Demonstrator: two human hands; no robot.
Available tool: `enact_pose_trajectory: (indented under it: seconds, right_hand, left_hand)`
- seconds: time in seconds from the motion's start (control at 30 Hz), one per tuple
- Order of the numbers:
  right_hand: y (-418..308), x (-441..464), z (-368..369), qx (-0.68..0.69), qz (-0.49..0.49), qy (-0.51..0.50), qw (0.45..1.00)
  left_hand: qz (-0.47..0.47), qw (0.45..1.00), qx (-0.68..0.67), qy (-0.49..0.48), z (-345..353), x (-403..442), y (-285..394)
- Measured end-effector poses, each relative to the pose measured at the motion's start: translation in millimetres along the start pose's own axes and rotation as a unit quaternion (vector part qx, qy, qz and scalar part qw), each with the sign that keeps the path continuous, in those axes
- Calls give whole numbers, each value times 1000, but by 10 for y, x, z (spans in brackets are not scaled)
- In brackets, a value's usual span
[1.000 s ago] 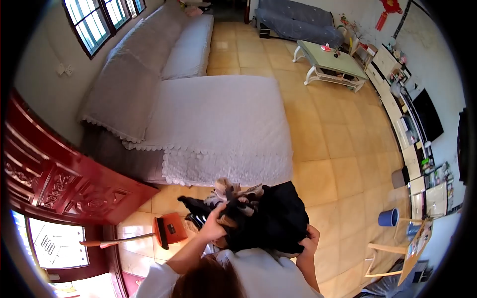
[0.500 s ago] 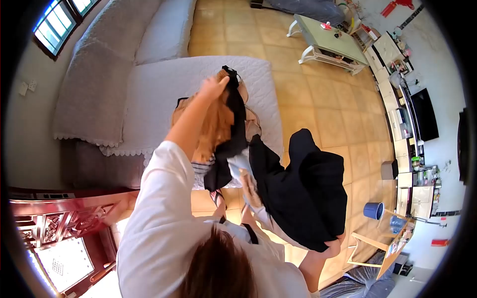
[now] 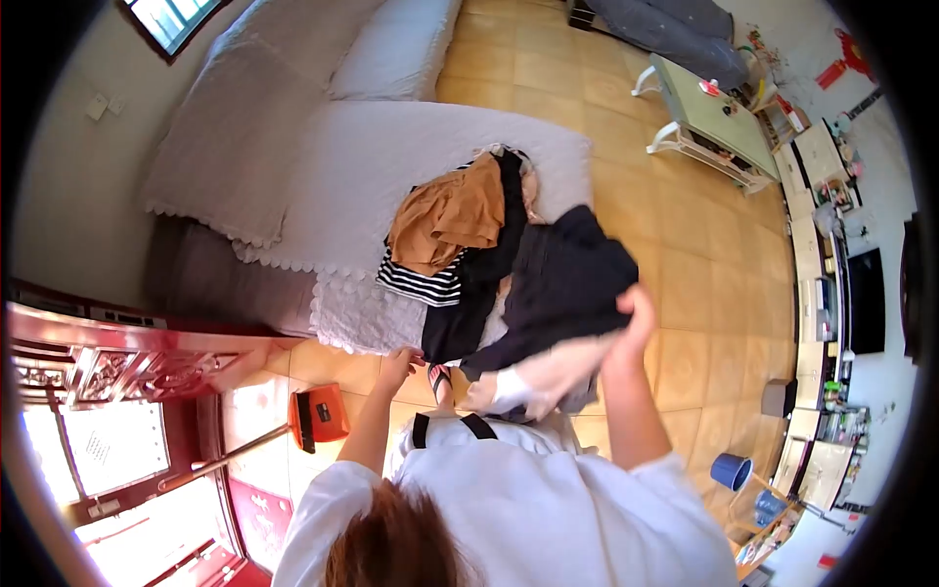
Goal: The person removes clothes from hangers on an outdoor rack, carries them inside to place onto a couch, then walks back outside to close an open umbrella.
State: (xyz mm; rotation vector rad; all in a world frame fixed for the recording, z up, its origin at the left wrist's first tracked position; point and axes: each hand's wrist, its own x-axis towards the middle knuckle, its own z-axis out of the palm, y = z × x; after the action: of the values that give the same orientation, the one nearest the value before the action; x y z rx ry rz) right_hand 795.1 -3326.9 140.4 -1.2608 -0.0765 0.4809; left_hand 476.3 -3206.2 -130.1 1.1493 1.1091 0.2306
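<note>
My right hand is closed on the edge of a black garment, which hangs bunched over the front right of the couch. Below it a beige garment, blurred by motion, hangs close to the same hand. My left hand is low beside the couch's front edge, fingers partly stretched out by the lower end of black cloth; whether they touch it is unclear. On the couch lie brown shorts, on top of a black-and-white striped garment and more dark cloth.
A couch with a pale quilted cover stands ahead. A low table is at the back right. Along the right wall runs a cabinet with a television. A blue bin and an orange dustpan are on the tiled floor.
My left hand has let go of the clothes on the couch and drawn back toward me. My right hand has moved forward with the black garment. The brown shorts now lie on the pile.
</note>
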Motion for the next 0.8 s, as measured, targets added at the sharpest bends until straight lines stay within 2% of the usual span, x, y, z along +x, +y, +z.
enact_pose_trajectory:
  seconds: [0.07,0.1,0.13,0.17,0.2,0.23,0.27,0.33,0.37,0.4,0.47,0.5,0.53,0.6,0.63,0.67,0.73,0.77,0.8]
  right_hand:
    - [357,758,368,-1,-81,-42,996]
    - [460,1121,618,-52,-145,-85,984]
    - [516,1413,889,-100,-133,-112,980]
    - [615,1768,1041,-141,-152,-193,959]
    - [880,2252,1144,-153,-91,-177,968]
    - [686,2101,1239,-171,-3,-193,966]
    - [862,2311,1312,-317,-52,-127,939]
    - [1088,2271,1308,-333,-148,-183,913]
    - [1230,2156,1260,-294,-123,-231,920]
    - [1463,2114,1172,-286,-117,-288,906]
    - [1818,1746,912,-245,-41,-348,904]
    - [2107,1564,760,-241,-38,-327,913]
    - [2385,1359,579,-237,-32,-303,923]
    - [2615,940,340,-323,105,-394,854]
    - [2658,462,378,-248,95,-368,891]
    - [2639,88,394,-249,127,-416,865]
    - [2900,-691,460,-329,13,-491,806]
    - [2687,-1153,497,-306,28,-565,766]
    - [2416,-1685,538,-268,32,-588,763]
  left_hand:
    - [26,1000,-14,4,-48,-166,65]
    - [67,997,-29,24,-22,-299,148]
    - [74,996,-26,49,-23,-375,190]
    - [77,994,-23,71,-15,-458,210]
    - [81,992,-18,93,3,-568,242]
    - [103,986,-27,131,89,-724,368]
    - [102,984,-13,149,108,-843,395]
    - [99,978,17,182,156,-1088,368]
    - [102,970,18,218,234,-1214,355]
    - [75,971,12,225,264,-1288,197]
    - [23,970,-7,242,308,-1382,-221]
    - [19,967,-79,243,366,-1451,-366]
    - [17,965,-85,249,426,-1561,-446]
    - [24,961,-95,260,475,-1740,-531]
    - [36,960,-92,262,456,-1764,-702]
    - [24,958,-73,277,468,-1844,-690]
    - [28,955,-90,280,431,-1992,-708]
    - [46,951,-74,297,405,-2075,-751]
    - [62,945,-57,316,370,-2174,-808]
